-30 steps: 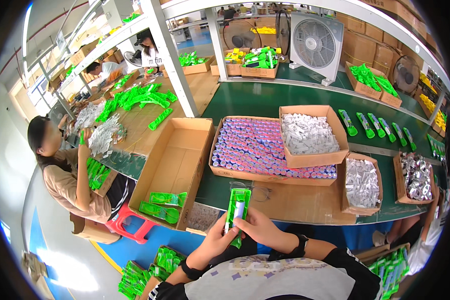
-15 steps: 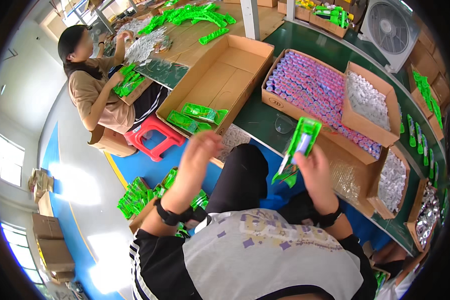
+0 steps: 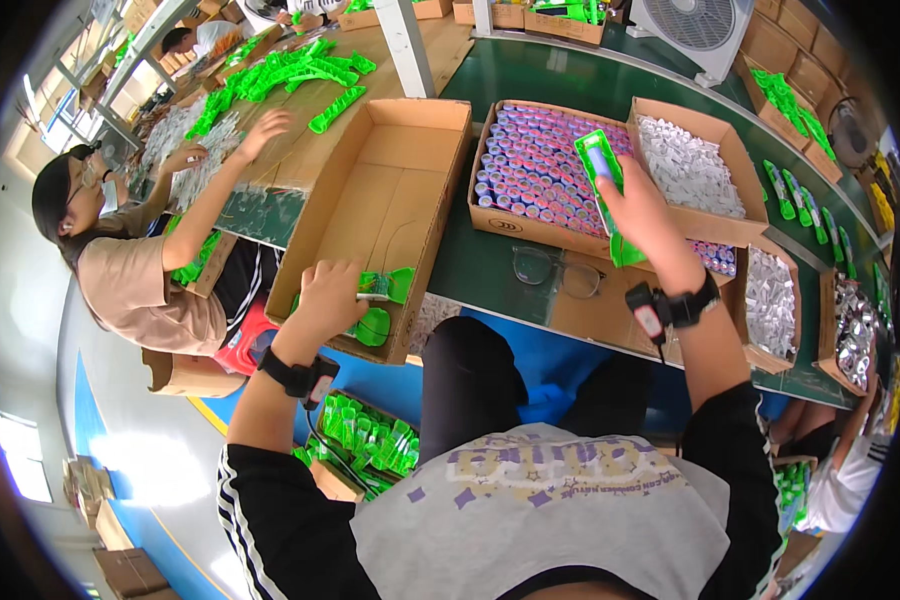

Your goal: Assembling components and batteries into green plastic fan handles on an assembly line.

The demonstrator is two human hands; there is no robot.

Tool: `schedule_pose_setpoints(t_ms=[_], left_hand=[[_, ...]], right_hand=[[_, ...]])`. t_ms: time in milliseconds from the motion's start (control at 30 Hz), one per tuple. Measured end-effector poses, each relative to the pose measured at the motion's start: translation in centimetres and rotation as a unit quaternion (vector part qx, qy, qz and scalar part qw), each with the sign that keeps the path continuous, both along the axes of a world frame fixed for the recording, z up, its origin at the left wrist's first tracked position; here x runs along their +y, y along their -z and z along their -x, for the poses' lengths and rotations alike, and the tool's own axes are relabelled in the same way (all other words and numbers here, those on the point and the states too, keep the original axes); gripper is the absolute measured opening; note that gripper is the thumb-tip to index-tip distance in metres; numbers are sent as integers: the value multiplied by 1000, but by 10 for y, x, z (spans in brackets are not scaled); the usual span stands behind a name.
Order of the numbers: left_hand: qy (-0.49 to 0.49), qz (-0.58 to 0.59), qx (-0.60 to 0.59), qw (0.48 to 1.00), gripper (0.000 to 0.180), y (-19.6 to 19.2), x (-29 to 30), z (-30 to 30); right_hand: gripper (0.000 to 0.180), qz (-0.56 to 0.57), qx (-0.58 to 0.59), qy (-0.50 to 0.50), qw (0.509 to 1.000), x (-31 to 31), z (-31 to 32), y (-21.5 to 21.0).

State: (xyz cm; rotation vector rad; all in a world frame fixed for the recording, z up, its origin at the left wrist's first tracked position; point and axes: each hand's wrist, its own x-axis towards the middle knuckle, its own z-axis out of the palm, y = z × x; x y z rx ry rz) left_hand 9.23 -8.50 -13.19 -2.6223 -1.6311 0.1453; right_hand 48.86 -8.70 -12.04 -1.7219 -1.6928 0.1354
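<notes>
My right hand holds a green plastic casing upright, thumb and fingers closed on its side. A pale blue cylindrical battery cell lies in its hollow. Behind it stands a cardboard box packed with upright blue and pink cells. My left hand is over the near end of a long, shallow cardboard box, its fingers bent down onto a green casing; the fingertips are partly hidden. Beside it lies another green casing with thin wires.
Eyeglasses lie at the green table's near edge. Boxes of small white parts and silvery pieces stand at right. A box of green casings sits below my left arm. At left a co-worker sits with arms over the table.
My left hand has come down onto the casings in the long box. My right hand has raised its casing and moved it forward, before the cell box. The view has shifted.
</notes>
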Motion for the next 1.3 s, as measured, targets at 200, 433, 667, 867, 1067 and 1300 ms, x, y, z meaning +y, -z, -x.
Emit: schedule_pose_setpoints(t_ms=[200, 433, 667, 867, 1067, 1300], left_hand=[[77, 3, 5, 997, 54, -4, 18, 7], [-28, -55, -223, 973, 44, -29, 12, 7], [-55, 225, -757, 611, 57, -54, -55, -14], [-101, 384, -813, 427, 45, -37, -90, -33], [-127, 366, -848, 362, 28, -33, -87, -61], [-81, 240, -936, 245, 17, -18, -71, -79]], right_hand=[[29, -48, -285, 83, 954, 27, 34, -14], [19, -135, -199, -330, 913, 47, 98, -10], [19, -43, -274, -331, 902, 69, 109, 4], [16, -3, -250, -322, 913, 67, 116, 1], [16, -26, -131, -272, 953, 55, 108, -4], [12, 34, 651, -249, 716, -34, 117, -33]])
